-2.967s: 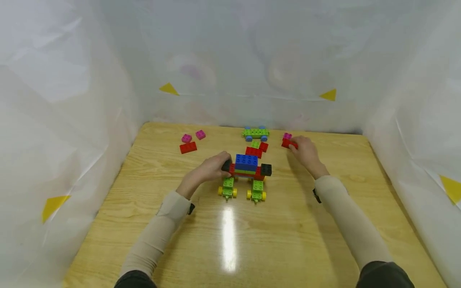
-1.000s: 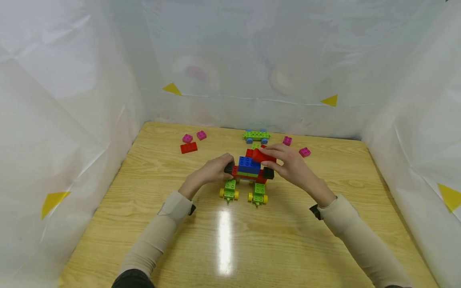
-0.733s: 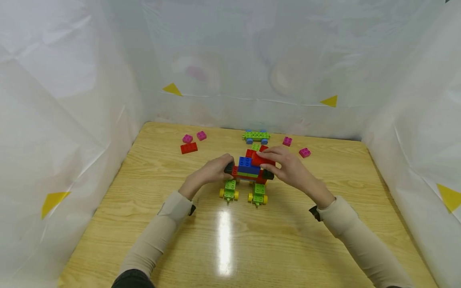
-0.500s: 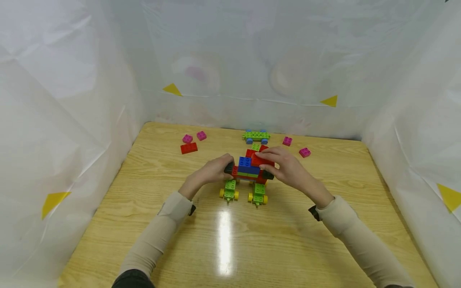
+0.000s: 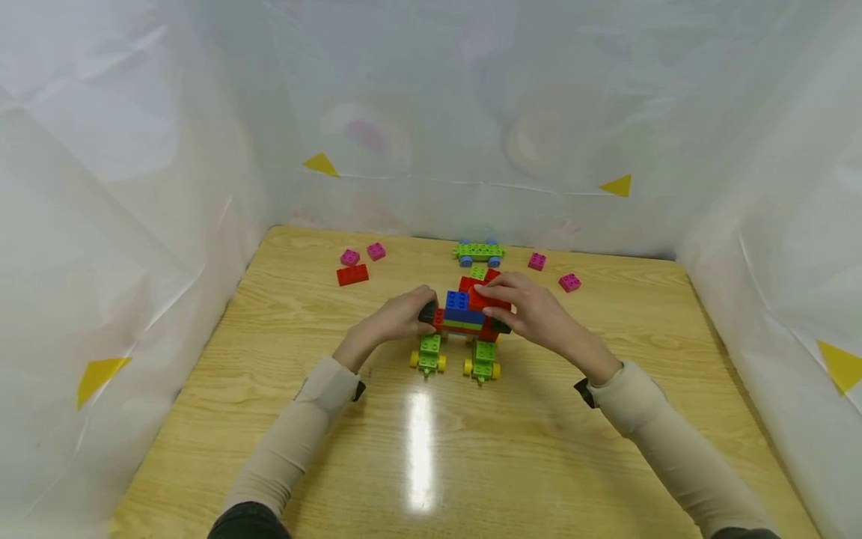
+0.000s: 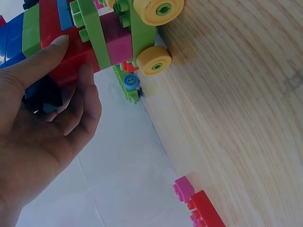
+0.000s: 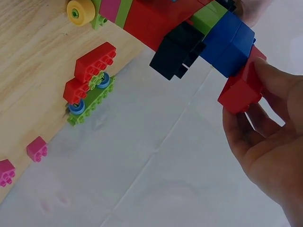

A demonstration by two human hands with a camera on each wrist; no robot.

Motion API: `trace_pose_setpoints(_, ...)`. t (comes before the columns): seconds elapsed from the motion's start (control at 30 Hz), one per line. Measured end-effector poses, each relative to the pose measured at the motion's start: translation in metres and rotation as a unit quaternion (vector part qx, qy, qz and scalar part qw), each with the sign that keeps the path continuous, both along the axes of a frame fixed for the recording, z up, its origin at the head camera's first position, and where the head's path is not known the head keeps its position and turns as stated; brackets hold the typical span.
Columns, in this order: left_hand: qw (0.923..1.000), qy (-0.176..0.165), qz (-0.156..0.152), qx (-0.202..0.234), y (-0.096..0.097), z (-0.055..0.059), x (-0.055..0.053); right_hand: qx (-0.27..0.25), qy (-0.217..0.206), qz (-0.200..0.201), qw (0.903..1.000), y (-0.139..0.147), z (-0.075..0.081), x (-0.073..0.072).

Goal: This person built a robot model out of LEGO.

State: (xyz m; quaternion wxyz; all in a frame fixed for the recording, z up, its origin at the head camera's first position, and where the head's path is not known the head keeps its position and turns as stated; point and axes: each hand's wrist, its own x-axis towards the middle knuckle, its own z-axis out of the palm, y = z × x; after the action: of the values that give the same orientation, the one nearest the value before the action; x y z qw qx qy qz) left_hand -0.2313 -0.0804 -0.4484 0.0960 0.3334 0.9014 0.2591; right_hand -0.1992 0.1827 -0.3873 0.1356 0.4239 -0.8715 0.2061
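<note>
A toy brick vehicle stands mid-table, with blue bricks (image 5: 456, 302) over lime and red layers and yellow wheels (image 6: 154, 60) below. My left hand (image 5: 396, 317) grips its left end, thumb and fingers around a black brick (image 6: 43, 96) and the red brick (image 6: 71, 64) beside it. At the top, my right hand (image 5: 539, 316) pinches a red brick (image 7: 242, 89) that sits on the right part of the blue bricks and overhangs them. Below this overhang, another black brick (image 7: 176, 51) juts from the vehicle's right end; my right hand partly hides it in the head view.
Behind the vehicle lie red bricks (image 7: 94, 61) and a lime wheeled base (image 5: 479, 252) with blue wheels. A red brick (image 5: 353, 275) and two pink bricks (image 5: 376, 251) lie at the back left. Two more pink bricks (image 5: 569, 282) lie at the back right. White sheeting (image 5: 431, 112) surrounds the table.
My right hand has brought the red brick from the table's back right onto the blue bricks and lowered it there. The left hand has kept its hold on the vehicle.
</note>
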Motion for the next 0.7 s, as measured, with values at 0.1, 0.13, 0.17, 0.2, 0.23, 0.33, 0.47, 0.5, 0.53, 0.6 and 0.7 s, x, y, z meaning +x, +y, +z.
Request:
trace_pose_setpoints(0.1, 1.0, 0.0, 0.001, 0.0, -0.001, 0.0, -0.001, 0.011, -0.004, -0.003, 0.9999, -0.001, 0.003, -0.001)
trace_pose_setpoints(0.13, 1.0, 0.001, 0.0, 0.0, -0.001, 0.0, -0.001, 0.014, -0.006, -0.004, 0.9999, -0.002, 0.004, -0.001)
trace_pose_setpoints(0.17, 1.0, 0.0, 0.0, 0.0, -0.001, 0.0, -0.001, 0.017, -0.009, -0.005, 0.9998, -0.002, 0.004, -0.002)
trace_pose_setpoints(0.2, 1.0, 0.001, 0.0, 0.0, -0.001, 0.0, -0.001, 0.019, -0.011, -0.006, 0.9998, -0.002, 0.005, -0.002)
trace_pose_setpoints(0.23, 1.0, 0.001, 0.0, 0.001, -0.001, 0.0, -0.001, 0.02, -0.012, -0.007, 0.9997, -0.002, 0.006, -0.002)
trace_pose_setpoints(0.33, 1.0, 0.003, 0.0, 0.001, -0.001, 0.0, -0.002, 0.024, -0.017, -0.01, 0.9995, -0.004, 0.009, -0.003)
trace_pose_setpoints(0.47, 1.0, 0.003, 0.0, 0.003, -0.001, -0.001, -0.003, 0.034, -0.022, -0.013, 0.9991, -0.006, 0.014, -0.002)
trace_pose_setpoints(0.5, 1.0, 0.002, 0.0, 0.005, -0.001, -0.001, -0.003, 0.036, -0.024, -0.014, 0.999, -0.007, 0.015, -0.001)
trace_pose_setpoints(0.53, 1.0, 0.0, -0.001, 0.007, -0.001, -0.001, -0.003, 0.037, -0.027, -0.014, 0.9988, -0.007, 0.016, -0.001)
trace_pose_setpoints(0.6, 0.9999, -0.004, -0.001, 0.009, -0.002, -0.002, -0.002, 0.041, -0.03, -0.016, 0.9986, -0.008, 0.017, 0.0)
trace_pose_setpoints(0.7, 0.9998, -0.012, -0.001, 0.016, -0.002, -0.004, -0.002, 0.041, -0.035, -0.016, 0.9984, -0.008, 0.018, 0.001)
